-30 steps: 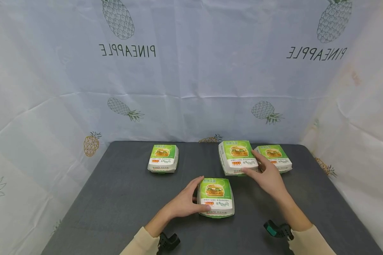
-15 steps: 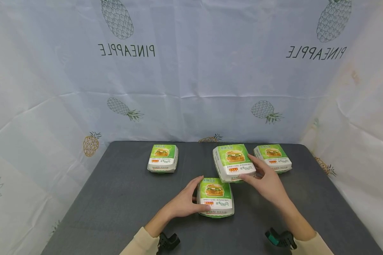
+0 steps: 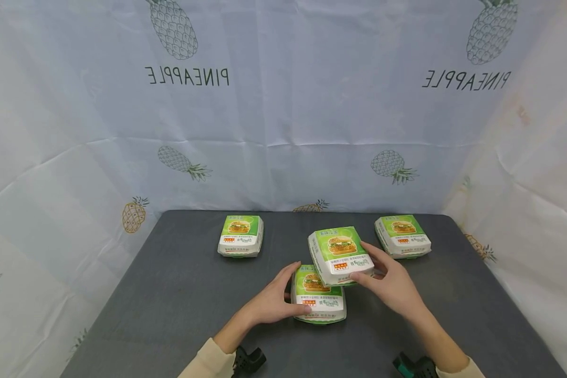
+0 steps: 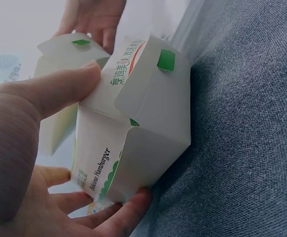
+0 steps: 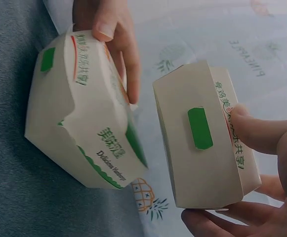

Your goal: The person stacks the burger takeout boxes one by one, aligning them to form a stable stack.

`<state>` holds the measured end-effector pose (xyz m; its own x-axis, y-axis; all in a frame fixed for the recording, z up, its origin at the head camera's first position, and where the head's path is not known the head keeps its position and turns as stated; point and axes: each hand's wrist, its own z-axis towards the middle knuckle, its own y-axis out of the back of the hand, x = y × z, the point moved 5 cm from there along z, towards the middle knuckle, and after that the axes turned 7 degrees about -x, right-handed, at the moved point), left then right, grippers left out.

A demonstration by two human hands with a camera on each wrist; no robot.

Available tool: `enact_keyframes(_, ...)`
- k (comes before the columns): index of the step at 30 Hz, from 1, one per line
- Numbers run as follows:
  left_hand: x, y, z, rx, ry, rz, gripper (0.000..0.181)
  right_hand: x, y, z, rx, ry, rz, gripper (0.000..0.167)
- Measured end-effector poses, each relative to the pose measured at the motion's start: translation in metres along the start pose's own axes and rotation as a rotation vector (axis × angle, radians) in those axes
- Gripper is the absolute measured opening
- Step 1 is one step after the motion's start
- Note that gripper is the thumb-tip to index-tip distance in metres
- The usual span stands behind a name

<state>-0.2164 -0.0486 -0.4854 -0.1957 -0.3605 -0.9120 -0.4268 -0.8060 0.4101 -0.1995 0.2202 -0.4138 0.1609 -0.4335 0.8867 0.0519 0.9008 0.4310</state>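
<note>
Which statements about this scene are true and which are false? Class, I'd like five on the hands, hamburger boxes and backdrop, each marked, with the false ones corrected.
1. The right hand holds a hamburger box raised above the tabletop. True.
2. The left hand touches no box. False: it grips the nearest hamburger box.
3. The far-left hamburger box stands with its lid up. False: its lid is closed.
4. The far-right hamburger box is held by neither hand. True.
5. The word PINEAPPLE on the backdrop reads the right way round. False: it is mirrored.
</note>
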Motion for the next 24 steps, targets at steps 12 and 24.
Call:
enact_keyframes(12, 0.0, 0.0, 0.0, 0.004, 0.01, -0.003, 0.105, -0.002, -0.011, -0.007, 0.005, -0.002, -0.048, 0.085)
enact_keyframes(24, -0.002, 0.0, 0.0, -0.004, 0.001, -0.007, 0.104, -0.003, -0.014, -0.009, 0.03, -0.005, -0.1, 0.087)
